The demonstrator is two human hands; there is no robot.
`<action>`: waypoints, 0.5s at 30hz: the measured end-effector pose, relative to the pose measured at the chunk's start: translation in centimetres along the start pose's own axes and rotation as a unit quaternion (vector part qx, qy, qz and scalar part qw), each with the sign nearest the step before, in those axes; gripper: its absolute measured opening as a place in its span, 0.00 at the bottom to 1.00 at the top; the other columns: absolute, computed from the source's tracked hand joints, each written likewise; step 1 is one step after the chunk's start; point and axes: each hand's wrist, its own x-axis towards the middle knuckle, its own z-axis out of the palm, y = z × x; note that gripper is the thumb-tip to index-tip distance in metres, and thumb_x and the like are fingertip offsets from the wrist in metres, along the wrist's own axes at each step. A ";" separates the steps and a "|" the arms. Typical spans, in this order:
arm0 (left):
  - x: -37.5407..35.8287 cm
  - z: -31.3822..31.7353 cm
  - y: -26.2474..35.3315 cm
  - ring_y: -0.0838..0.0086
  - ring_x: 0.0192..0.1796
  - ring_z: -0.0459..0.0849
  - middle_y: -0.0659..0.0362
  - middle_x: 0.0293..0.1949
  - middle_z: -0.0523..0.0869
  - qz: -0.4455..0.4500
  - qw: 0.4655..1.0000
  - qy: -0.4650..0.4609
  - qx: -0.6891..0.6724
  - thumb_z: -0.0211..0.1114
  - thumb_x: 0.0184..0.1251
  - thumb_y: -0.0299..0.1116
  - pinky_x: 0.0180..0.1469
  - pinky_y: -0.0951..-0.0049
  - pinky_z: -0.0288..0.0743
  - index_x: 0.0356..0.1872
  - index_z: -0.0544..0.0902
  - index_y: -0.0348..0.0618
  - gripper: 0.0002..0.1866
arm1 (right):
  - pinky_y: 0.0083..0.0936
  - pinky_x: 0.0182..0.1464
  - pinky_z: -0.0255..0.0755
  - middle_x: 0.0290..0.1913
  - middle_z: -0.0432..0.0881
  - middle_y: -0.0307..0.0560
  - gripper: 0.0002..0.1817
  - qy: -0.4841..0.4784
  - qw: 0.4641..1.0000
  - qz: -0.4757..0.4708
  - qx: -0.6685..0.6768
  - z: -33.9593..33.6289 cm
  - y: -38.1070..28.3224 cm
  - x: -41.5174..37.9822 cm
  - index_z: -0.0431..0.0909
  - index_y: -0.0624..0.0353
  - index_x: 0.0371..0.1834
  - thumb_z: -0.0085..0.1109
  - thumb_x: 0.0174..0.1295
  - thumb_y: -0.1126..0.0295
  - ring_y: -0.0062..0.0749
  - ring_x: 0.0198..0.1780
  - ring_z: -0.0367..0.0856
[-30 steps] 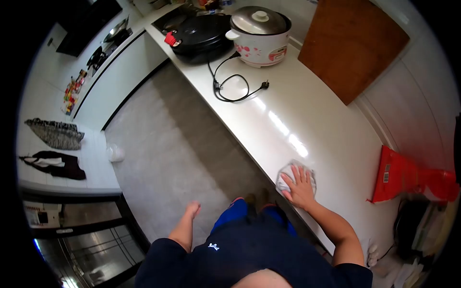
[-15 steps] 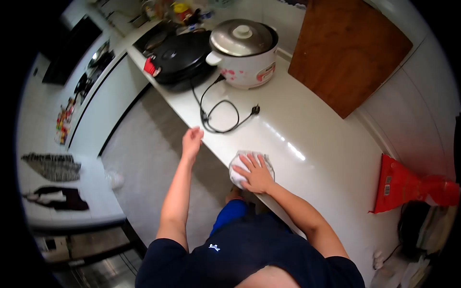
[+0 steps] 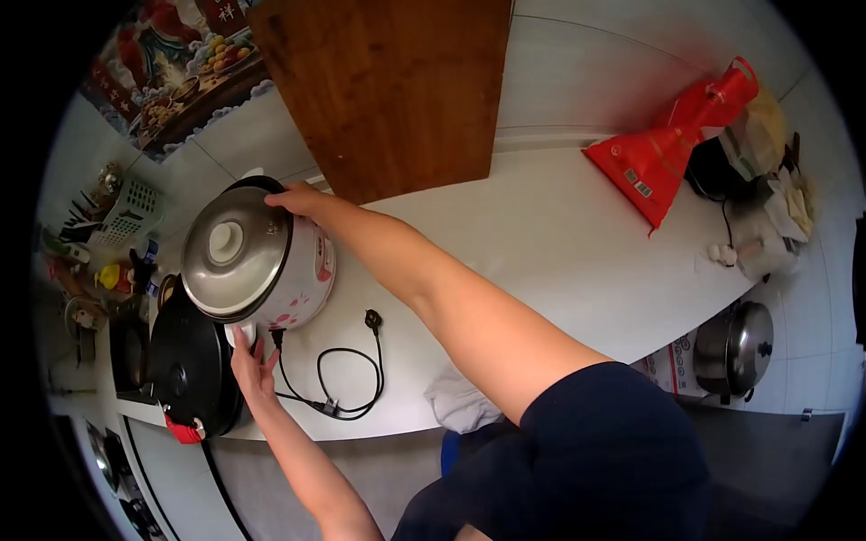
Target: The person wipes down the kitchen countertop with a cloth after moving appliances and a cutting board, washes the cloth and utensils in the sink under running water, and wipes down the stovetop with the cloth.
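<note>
The white rice cooker (image 3: 302,279), with pink flowers on its side and a metal lid (image 3: 236,257) tilted on top, stands on the counter. At its front side handle (image 3: 241,335) is my left hand (image 3: 254,370), fingers apart and the fingertips at the handle. My right hand (image 3: 296,199) reaches across to the back rim, its stretched fingers lying against the edge beside the lid; some fingertips are hidden. A black cord (image 3: 347,350) with a plug lies looped in front of the cooker. The grey-white cloth (image 3: 460,401) rests at the counter's front edge, touched by neither hand.
A black round appliance (image 3: 185,361) sits left of the cooker. Behind leans a wooden board (image 3: 388,90). A red bag (image 3: 654,158) stands at the back right. Farther left are a basket (image 3: 135,212) and bottles. A metal pot (image 3: 735,352) is at the lower right.
The view has turned and moved toward the cooker. My right hand has left the cloth and reached the cooker's back rim. My left hand has moved to the front handle.
</note>
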 end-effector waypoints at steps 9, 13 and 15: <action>-0.9 -0.4 -1.9 0.64 0.55 0.78 0.53 0.54 0.79 0.078 0.955 -0.190 -0.215 0.63 0.65 0.35 0.57 0.51 0.76 0.58 0.70 0.35 0.23 | 0.24 0.42 0.72 0.41 0.81 0.45 0.32 0.050 0.997 -0.045 0.040 0.2 -2.2 -5.9 0.73 0.52 0.60 0.55 0.45 0.77 0.30 0.40 0.78; -7.0 0.7 -0.8 0.65 0.55 0.78 0.54 0.54 0.79 0.122 0.955 -0.194 -0.186 0.61 0.66 0.32 0.57 0.52 0.75 0.59 0.69 0.34 0.23 | 0.22 0.42 0.71 0.44 0.79 0.45 0.38 0.064 0.992 -0.069 0.085 -2.5 -2.9 -12.5 0.65 0.52 0.68 0.53 0.46 0.78 0.28 0.40 0.77; -10.7 2.5 0.1 0.65 0.55 0.78 0.54 0.53 0.79 0.137 0.957 -0.205 -0.155 0.59 0.67 0.31 0.58 0.52 0.75 0.59 0.69 0.34 0.22 | 0.22 0.44 0.71 0.48 0.79 0.49 0.40 0.076 0.989 -0.076 0.106 -5.3 -4.0 -17.3 0.61 0.57 0.70 0.53 0.46 0.77 0.30 0.43 0.77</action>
